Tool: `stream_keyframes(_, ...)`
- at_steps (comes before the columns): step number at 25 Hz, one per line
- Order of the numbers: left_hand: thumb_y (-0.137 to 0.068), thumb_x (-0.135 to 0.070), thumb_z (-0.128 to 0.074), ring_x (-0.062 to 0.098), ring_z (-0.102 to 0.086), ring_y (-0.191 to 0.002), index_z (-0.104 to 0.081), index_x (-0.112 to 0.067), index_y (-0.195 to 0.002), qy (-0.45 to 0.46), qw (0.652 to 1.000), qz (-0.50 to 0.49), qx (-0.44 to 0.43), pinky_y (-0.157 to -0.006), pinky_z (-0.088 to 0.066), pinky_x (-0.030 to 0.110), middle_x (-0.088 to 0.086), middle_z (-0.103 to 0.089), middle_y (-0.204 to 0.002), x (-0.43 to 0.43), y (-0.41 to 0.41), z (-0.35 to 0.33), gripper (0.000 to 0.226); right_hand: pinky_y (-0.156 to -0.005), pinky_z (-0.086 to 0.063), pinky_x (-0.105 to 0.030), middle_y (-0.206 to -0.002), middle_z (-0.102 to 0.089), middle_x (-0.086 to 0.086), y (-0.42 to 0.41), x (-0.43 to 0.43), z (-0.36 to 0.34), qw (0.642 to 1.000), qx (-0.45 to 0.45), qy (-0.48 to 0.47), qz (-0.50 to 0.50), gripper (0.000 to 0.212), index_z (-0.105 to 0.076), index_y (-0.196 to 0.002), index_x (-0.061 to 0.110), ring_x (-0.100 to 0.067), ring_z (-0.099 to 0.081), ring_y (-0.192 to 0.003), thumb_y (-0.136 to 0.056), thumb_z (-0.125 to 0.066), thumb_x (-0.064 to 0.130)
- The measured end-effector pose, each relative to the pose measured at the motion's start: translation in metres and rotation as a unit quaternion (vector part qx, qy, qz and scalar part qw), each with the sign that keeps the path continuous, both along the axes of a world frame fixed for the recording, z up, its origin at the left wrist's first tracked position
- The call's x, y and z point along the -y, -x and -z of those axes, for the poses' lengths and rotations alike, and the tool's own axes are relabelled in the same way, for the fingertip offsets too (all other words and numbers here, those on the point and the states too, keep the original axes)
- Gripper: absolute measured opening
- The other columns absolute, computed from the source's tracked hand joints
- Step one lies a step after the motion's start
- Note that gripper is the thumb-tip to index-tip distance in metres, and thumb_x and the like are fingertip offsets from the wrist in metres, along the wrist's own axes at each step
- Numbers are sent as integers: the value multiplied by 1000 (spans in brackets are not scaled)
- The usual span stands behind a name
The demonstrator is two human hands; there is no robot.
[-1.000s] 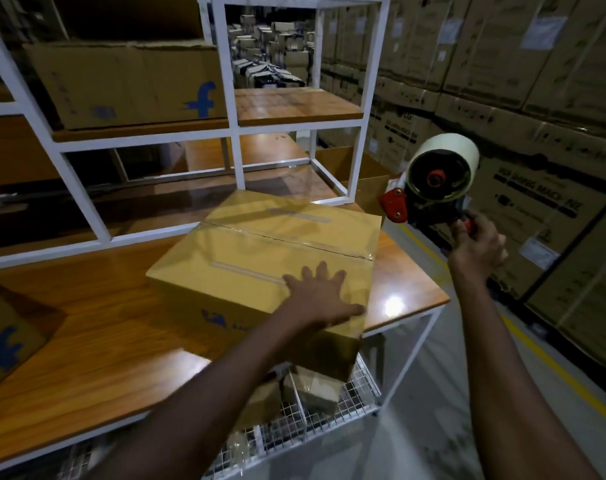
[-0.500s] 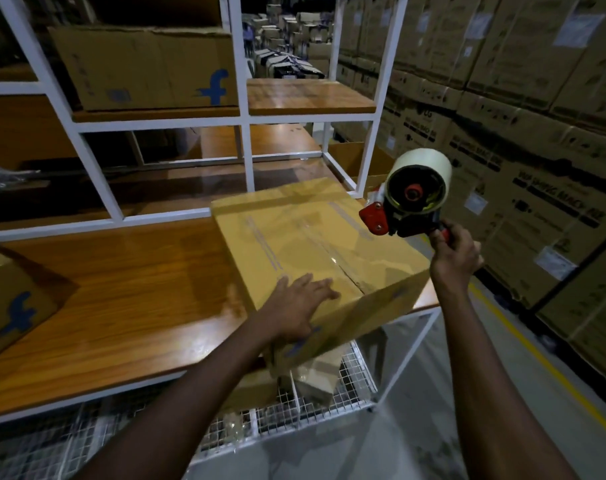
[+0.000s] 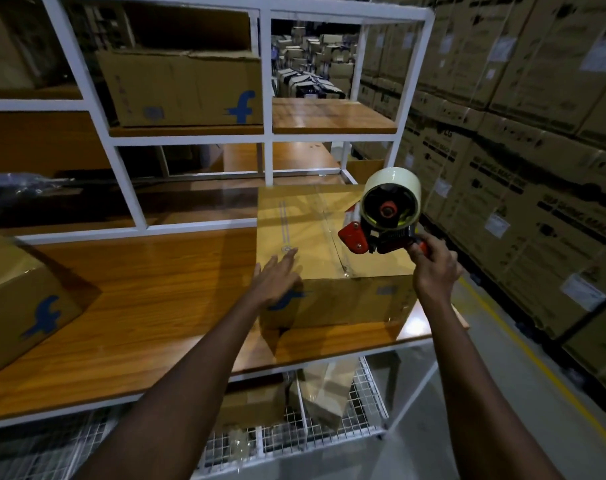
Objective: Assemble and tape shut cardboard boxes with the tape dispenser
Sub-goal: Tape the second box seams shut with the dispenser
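A closed cardboard box (image 3: 315,237) with a blue logo stands on the right part of the wooden table (image 3: 149,306), its top seam running away from me with clear tape on it. My left hand (image 3: 275,278) lies flat with straight fingers on the box's near left top edge. My right hand (image 3: 433,268) grips the red handle of the tape dispenser (image 3: 386,213), which hangs just above the box's right top side with its tape roll upward.
Another logo box (image 3: 27,303) sits at the table's left end, and one more box (image 3: 183,88) on the white rack's upper shelf. A wire basket (image 3: 329,420) with flat cardboard hangs under the table. Stacked cartons (image 3: 523,140) wall the aisle on the right.
The box has turned on the table so that its seam runs away from me. My left hand slid to its left top edge, and the dispenser came down over the box.
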State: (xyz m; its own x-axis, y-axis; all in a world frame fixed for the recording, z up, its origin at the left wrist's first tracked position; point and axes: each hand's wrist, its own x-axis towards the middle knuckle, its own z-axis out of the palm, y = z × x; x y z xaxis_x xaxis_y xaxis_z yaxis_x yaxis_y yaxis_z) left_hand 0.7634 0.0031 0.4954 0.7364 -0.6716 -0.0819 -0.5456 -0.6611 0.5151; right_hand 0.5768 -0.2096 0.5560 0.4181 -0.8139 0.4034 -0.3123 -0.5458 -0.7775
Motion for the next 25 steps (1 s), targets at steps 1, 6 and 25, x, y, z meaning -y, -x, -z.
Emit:
stream_keyframes(1,-93,-50,-43,28,-22,-146,-16,-38,-153,67,995,-21,-64,-116,-15,53,4,-32,-156,0,-2,-5,67,-98,-26,-43,-124,-62,-12,-3,-1,-1,1000,7,-3,-7,30,-63,-125,18,-31,-41,-120,-95,-57,23)
stream_keyframes(6,-94,-55,-27,26,-40,-136,-16,-33,-153,423,843,-44,-329,-101,-22,49,5,-61,-133,10,19,-44,65,-104,-31,-52,-123,-61,-12,-18,-6,-10,999,44,-21,-5,30,-65,-123,19,-34,-42,-122,-94,-60,21)
stream_keyframes(25,-93,-10,-62,32,-68,-93,-53,-8,-115,551,601,-242,-526,-70,-59,39,20,-65,-111,27,34,-50,24,-98,-27,-42,-117,-62,-1,-48,-30,8,997,37,-6,-67,28,-64,-121,19,-26,-44,-115,-94,-59,23)
